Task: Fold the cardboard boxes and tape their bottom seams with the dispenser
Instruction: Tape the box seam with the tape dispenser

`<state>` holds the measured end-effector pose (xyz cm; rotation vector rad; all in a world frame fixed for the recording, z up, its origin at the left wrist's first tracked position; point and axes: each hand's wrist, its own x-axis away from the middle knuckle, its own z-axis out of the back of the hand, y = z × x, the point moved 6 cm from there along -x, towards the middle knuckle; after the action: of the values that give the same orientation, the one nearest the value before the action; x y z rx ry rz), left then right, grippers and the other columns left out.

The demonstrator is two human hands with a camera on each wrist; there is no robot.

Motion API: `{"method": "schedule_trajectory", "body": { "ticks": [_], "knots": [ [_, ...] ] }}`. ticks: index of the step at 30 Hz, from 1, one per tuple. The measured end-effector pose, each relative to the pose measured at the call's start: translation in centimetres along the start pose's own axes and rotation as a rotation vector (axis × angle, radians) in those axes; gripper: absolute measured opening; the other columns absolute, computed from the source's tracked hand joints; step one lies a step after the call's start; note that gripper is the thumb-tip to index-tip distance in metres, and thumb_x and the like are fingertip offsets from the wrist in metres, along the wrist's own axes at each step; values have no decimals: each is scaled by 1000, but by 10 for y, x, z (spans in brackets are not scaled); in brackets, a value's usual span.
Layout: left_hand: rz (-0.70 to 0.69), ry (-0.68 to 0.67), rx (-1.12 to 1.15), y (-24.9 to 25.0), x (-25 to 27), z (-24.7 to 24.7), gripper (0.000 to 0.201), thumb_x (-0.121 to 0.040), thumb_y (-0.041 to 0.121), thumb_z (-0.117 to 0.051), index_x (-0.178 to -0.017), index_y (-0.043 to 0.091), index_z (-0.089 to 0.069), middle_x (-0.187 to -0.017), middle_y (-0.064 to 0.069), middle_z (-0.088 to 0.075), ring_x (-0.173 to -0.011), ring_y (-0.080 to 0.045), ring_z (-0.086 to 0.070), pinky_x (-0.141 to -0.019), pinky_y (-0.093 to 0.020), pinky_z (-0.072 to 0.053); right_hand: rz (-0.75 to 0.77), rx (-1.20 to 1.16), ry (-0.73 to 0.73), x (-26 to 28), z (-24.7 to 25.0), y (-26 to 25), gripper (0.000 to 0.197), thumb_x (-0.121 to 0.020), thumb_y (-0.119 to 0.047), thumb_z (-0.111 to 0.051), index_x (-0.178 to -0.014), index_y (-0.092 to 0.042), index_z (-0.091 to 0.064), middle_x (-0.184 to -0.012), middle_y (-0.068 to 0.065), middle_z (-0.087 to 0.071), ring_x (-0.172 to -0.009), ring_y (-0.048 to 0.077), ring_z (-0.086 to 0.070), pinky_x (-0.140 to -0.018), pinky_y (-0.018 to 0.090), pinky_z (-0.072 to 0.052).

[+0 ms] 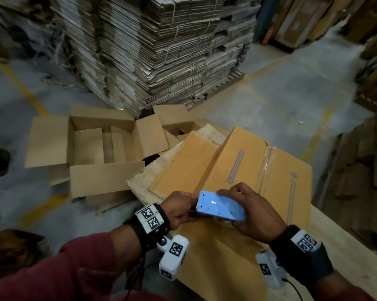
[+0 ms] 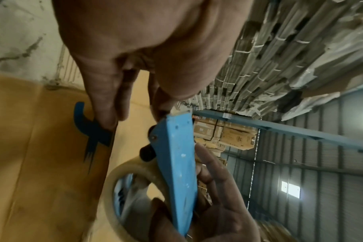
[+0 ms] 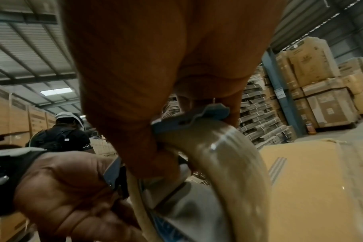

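My right hand (image 1: 256, 216) grips the blue dispenser (image 1: 221, 205) just above the taped box (image 1: 259, 170) on the table (image 1: 335, 242). My left hand (image 1: 180, 210) pinches at its toothed end, fingers curled. The tape roll (image 2: 124, 180) hangs beneath.

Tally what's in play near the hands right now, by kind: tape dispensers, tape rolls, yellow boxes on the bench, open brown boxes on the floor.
Blue tape dispensers: 1, held by left hand and right hand
Tape rolls: 1
Yellow boxes on the bench: 1
Open brown boxes on the floor: 2; the second is partly hidden
Total: 5
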<state>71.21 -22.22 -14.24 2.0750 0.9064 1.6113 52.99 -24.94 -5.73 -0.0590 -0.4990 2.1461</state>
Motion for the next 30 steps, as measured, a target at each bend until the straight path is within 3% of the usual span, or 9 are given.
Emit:
{"method": "schedule_trajectory", "body": {
  "ticks": [2, 4, 7, 10, 13, 17, 20, 25, 30],
  "knots": [
    [-41, 0, -78, 3, 0, -1, 13, -98, 1, -62, -94, 3, -74, -84, -11, -77, -69, -19, -74, -67, -32, -61, -50, 87, -54, 2, -4, 2, 78, -79, -74, -62, -147, -49, -35, -121, -15, -45, -96, 16, -63, -71, 39, -54],
    [-97, 54, -142, 10, -1, -1, 9, -99, 1, -61, -96, 1, -69, -82, -13, -75, -65, -20, -74, -58, -31, -61, -105, 190, -142, 0, -11, 1, 93, -74, -79, -52, -155, -42, -24, -124, -6, -47, -101, 24, -64, -74, 39, -54],
    [-189, 122, -232, 26, -5, 1, 12, -102, 2, -57, -105, -8, -65, -93, -24, -73, -60, -25, -74, -46, -28, -56, -135, 249, -236, -6, -19, -4, 101, -77, -72, -52, -160, -29, -13, -124, 3, -52, -103, 31, -62, -76, 40, -53],
    [-254, 168, -293, 39, -14, 11, 12, -100, 2, -61, -92, -4, -68, -80, -19, -73, -58, -25, -72, -48, -32, -58, -141, 245, -193, -9, -8, -2, 95, -86, -59, -60, -162, -26, -14, -126, 4, -59, -109, 29, -60, -80, 41, -52],
    [-244, 187, -228, 44, -23, 31, 15, -98, 1, -66, -83, 1, -65, -67, -17, -70, -55, -25, -69, -49, -34, -60, -113, 182, -196, -3, 1, 2, 87, -87, -68, -47, -161, -42, -9, -112, 3, -59, -100, 26, -59, -78, 42, -51],
    [-174, 130, -193, 32, -31, 35, 8, -97, 1, -68, -92, -4, -66, -79, -27, -71, -56, -24, -70, -52, -34, -62, -97, 201, -310, 15, -5, 6, 67, -99, -56, -46, -150, -68, -5, -99, -5, -42, -86, 20, -49, -73, 36, -47],
    [-148, 129, -213, 20, -39, 29, 12, -97, 3, -68, -86, 1, -69, -69, -18, -72, -56, -22, -68, -56, -34, -61, -125, 210, -349, 17, -4, 10, 60, -101, -56, -43, -150, -67, -9, -102, -4, -39, -87, 18, -46, -70, 34, -43],
    [-180, 158, -177, 15, -47, 31, 10, -93, -1, -67, -83, -2, -71, -67, -18, -67, -56, -24, -63, -57, -33, -58, -112, 254, -354, 17, -6, 16, 64, -99, -54, -47, -148, -70, -8, -98, -7, -37, -87, 19, -51, -68, 38, -47],
    [-236, 232, -70, 2, -53, 35, 24, -87, 11, -83, -85, -1, -63, -63, -17, -67, -52, -24, -66, -61, -39, -62, -90, 290, -321, 0, -18, 5, 61, -99, -57, -46, -150, -66, -13, -96, -8, -35, -84, 20, -51, -64, 33, -39]
  ]
}}
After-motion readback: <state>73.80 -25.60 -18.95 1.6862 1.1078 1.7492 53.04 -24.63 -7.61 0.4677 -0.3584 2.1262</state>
